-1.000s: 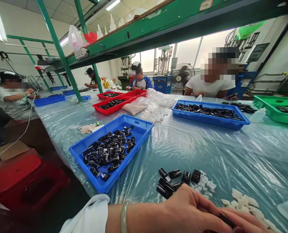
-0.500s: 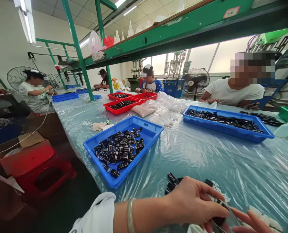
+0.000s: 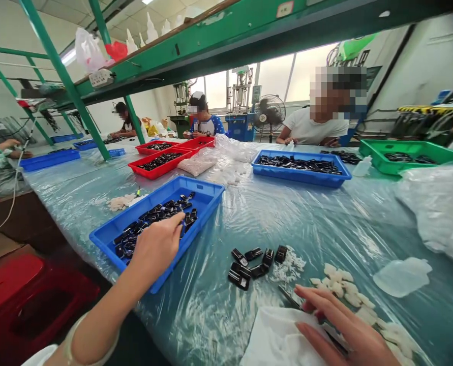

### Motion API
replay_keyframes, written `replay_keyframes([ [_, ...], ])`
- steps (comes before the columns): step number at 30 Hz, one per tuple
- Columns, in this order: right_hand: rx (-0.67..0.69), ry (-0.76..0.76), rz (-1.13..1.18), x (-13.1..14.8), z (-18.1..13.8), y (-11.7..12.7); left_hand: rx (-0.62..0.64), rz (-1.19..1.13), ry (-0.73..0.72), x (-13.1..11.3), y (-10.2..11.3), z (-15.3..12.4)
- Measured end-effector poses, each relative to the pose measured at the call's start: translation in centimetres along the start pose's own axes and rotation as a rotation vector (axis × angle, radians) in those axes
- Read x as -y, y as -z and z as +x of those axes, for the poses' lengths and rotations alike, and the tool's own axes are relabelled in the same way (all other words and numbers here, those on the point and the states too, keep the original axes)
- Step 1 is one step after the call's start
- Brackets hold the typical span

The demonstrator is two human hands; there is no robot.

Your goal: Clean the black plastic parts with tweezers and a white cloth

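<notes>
My left hand (image 3: 155,249) reaches over the near rim of a blue tray (image 3: 211,195) of small black parts (image 3: 150,216). Its fingertips are pinched down among those parts, and whether they grip one is hidden. My right hand (image 3: 344,330) lies low at the table's near edge, beside a white cloth (image 3: 279,340). A thin dark tool (image 3: 289,299) runs between its thumb and forefinger. A few loose black parts (image 3: 249,267) lie on the plastic sheet between my hands, next to small white bits (image 3: 289,264).
White lumps (image 3: 336,279), a translucent bottle (image 3: 401,274) and a clear bag (image 3: 440,208) lie to the right. Farther off are another blue tray (image 3: 298,175), a green tray (image 3: 409,157) and red trays (image 3: 157,168). Co-workers sit around the table. A red stool (image 3: 20,300) stands left.
My left hand has left my right hand and swung out left to the blue tray. My right hand stays at the near edge with the tool. The view shifted right.
</notes>
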State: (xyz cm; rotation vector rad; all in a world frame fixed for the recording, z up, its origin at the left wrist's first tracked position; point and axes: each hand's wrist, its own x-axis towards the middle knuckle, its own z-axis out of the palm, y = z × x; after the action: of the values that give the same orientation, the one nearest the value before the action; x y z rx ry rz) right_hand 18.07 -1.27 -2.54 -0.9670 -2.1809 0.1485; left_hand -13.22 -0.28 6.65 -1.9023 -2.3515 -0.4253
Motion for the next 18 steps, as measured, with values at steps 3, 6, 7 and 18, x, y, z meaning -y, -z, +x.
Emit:
replay_keyframes([
  [3, -0.004, 0.005, 0.002, 0.1, 0.1, 0.2, 0.074, 0.139, 0.014, 1.3, -0.5, 0.1],
  [6, 0.011, -0.041, 0.012, 0.3, 0.0, 0.3, 0.15, 0.229, -0.005, 1.1, -0.7, 0.2],
  [7, 0.017, -0.057, 0.024, 0.4, 0.0, 0.3, 0.165, 0.226, -0.017, 0.9, -0.7, 0.3],
  [18, -0.033, -0.254, 0.248, 1.5, 0.0, -0.3, 0.211, 0.204, -0.057, 1.7, -0.3, 1.1],
])
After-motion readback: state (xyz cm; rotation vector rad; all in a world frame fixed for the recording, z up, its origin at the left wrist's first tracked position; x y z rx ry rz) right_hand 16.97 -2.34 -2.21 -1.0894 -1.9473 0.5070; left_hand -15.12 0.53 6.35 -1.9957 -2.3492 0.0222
